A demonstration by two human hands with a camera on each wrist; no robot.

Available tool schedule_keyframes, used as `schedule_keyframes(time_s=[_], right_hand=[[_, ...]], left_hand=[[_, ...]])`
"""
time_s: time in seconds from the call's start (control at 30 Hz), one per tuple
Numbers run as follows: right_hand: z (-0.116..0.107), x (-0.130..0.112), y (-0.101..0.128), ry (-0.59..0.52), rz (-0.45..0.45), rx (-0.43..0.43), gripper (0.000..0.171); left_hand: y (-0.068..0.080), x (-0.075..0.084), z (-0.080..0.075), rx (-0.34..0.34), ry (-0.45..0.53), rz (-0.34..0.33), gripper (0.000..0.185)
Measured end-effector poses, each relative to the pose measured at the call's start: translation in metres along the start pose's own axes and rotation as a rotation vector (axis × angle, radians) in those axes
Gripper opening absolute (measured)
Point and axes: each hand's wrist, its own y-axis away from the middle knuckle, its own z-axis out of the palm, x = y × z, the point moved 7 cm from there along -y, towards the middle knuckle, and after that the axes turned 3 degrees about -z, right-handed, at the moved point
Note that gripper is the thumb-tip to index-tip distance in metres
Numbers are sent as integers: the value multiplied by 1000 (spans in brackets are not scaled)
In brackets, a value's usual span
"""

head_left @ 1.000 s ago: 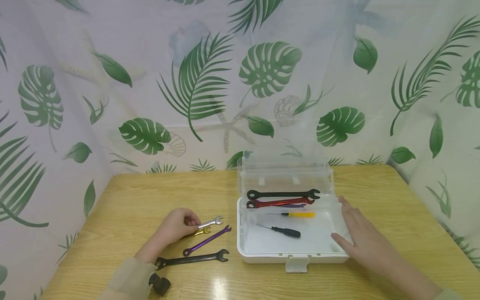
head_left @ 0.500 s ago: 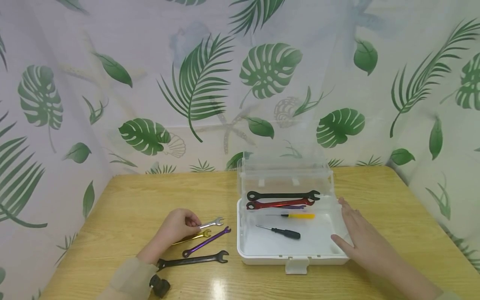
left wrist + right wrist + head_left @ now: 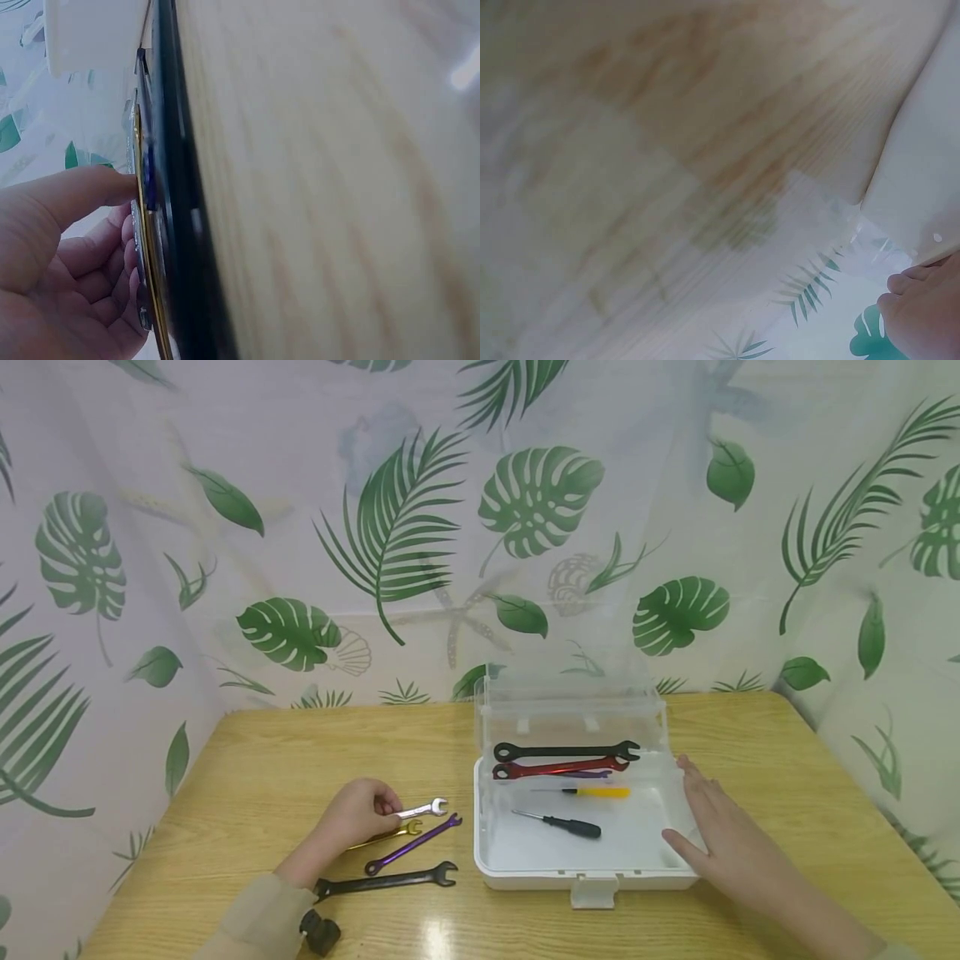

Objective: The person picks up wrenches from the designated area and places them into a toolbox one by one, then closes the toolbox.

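My left hand (image 3: 352,817) pinches a silver combination wrench (image 3: 429,808) by its near part, its open end pointing right toward the box. In the left wrist view the thumb (image 3: 97,187) presses one side and the other fingers curl behind. Just below lie a gold wrench (image 3: 408,830), partly hidden by the hand, a purple wrench (image 3: 412,845) and a large black wrench (image 3: 386,882). My right hand (image 3: 727,839) rests with extended fingers along the right side of a white toolbox (image 3: 525,878). In the right wrist view only part of that hand (image 3: 922,311) shows.
The toolbox's clear lid (image 3: 570,710) stands raised at the back. Inside the box lie a black wrench (image 3: 566,750), a red wrench (image 3: 558,767), a smaller purple wrench (image 3: 596,773), a yellow screwdriver (image 3: 603,792) and a black screwdriver (image 3: 573,825). A latch (image 3: 592,893) hangs in front.
The silver wrench in my left hand has levelled slightly, its open end a touch lower. My right hand stays in place on the toolbox.
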Motion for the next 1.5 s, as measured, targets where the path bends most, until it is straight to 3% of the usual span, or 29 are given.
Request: schedule_keyframes(time_s=[0.2, 0.57, 0.97, 1.3, 1.5], right_hand=[[0, 0, 0, -4, 5, -6, 97], [-2, -1, 0, -6, -22, 20, 95], [-1, -2, 0, -13, -20, 14, 95], [-1, -1, 0, -1, -17, 10, 96], [0, -1, 0, 16, -18, 15, 96]], left_hand=[[0, 1, -4, 27, -18, 8, 11], [-1, -4, -8, 22, 63, 18, 4], [0, -4, -11, 44, 40, 44, 5], [1, -5, -11, 54, 97, 2, 4], [1, 2, -12, 69, 132, -6, 4]])
